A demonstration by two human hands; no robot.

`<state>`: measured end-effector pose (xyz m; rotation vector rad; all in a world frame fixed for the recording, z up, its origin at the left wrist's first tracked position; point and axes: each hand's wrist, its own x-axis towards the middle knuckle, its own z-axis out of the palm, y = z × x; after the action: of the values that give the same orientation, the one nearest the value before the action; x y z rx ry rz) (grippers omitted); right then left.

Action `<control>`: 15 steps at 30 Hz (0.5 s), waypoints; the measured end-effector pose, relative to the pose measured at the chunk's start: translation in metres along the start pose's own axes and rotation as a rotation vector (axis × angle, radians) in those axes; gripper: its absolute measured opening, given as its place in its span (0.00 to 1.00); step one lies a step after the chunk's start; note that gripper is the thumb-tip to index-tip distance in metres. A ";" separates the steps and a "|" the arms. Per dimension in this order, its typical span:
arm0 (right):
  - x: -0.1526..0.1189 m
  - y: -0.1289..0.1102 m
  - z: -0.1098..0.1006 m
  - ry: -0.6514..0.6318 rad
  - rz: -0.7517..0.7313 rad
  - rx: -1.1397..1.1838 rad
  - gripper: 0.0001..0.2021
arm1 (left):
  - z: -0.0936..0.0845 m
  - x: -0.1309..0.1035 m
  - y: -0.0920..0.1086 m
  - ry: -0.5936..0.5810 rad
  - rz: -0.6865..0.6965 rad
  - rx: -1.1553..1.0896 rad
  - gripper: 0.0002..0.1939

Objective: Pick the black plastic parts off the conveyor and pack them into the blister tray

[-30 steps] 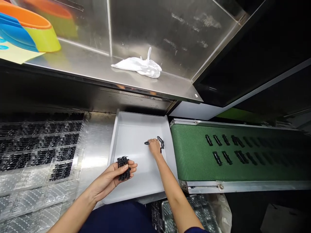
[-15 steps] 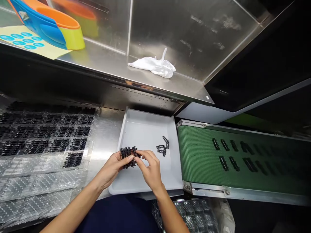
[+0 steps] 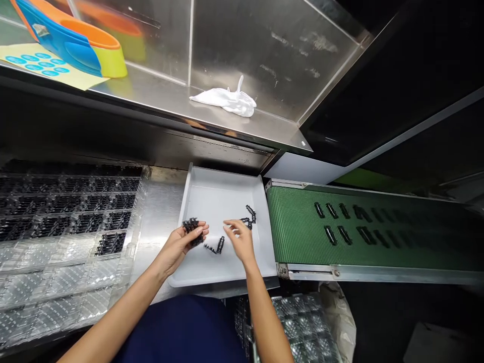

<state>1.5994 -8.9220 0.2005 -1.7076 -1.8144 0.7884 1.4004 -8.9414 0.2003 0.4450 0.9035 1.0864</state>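
My left hand (image 3: 180,245) is closed around a small bunch of black plastic parts (image 3: 192,231), held over the left side of a white tray (image 3: 212,189). My right hand (image 3: 241,240), fingers apart with nothing visible between them, hovers above the tray's right half. Between my hands, loose black parts (image 3: 220,245) lie on the tray floor. More of the same small frame-like pieces (image 3: 251,214) rest beyond my right fingertips, partly hidden by them.
A green conveyor belt (image 3: 291,227) on the right carries two rows of black parts. Clear blister trays (image 3: 75,275), several pockets filled with black parts, are stacked at left. On the steel shelf (image 3: 159,108) lie a white glove (image 3: 230,101), a sticker sheet (image 3: 75,79) and a tape dispenser (image 3: 86,48).
My right hand has drawn away from the bunch toward the right and opened. Some black parts now lie on the tray between my hands. The view has shifted slightly.
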 end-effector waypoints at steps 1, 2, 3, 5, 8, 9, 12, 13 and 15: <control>0.006 0.015 -0.002 0.004 0.059 -0.051 0.14 | -0.004 0.001 0.001 0.029 0.004 -0.019 0.16; 0.011 0.029 -0.003 -0.012 0.117 -0.105 0.14 | -0.008 0.001 0.002 0.057 0.009 -0.035 0.15; 0.015 0.043 -0.002 -0.049 0.168 -0.156 0.14 | -0.012 0.000 0.004 0.082 0.010 -0.048 0.13; 0.019 0.064 0.004 -0.167 0.233 -0.230 0.13 | -0.017 -0.002 0.008 0.124 0.002 -0.063 0.11; 0.021 0.076 0.023 -0.321 0.251 -0.283 0.13 | -0.020 -0.006 0.010 0.153 -0.021 -0.068 0.10; 0.021 0.076 0.029 -0.345 0.251 -0.292 0.13 | -0.020 -0.007 0.009 0.153 -0.028 -0.067 0.10; 0.026 0.071 0.041 -0.354 0.254 -0.288 0.12 | -0.018 -0.010 0.004 0.135 -0.042 -0.054 0.11; 0.027 0.067 0.041 -0.343 0.251 -0.268 0.11 | -0.017 -0.011 0.003 0.127 -0.046 -0.046 0.11; 0.027 0.055 0.037 -0.308 0.228 -0.193 0.09 | -0.017 -0.014 0.001 0.108 -0.054 -0.029 0.13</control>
<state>1.6096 -8.8956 0.1347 -2.0368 -1.9719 1.0495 1.3837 -8.9551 0.1961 0.3387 0.9879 1.0803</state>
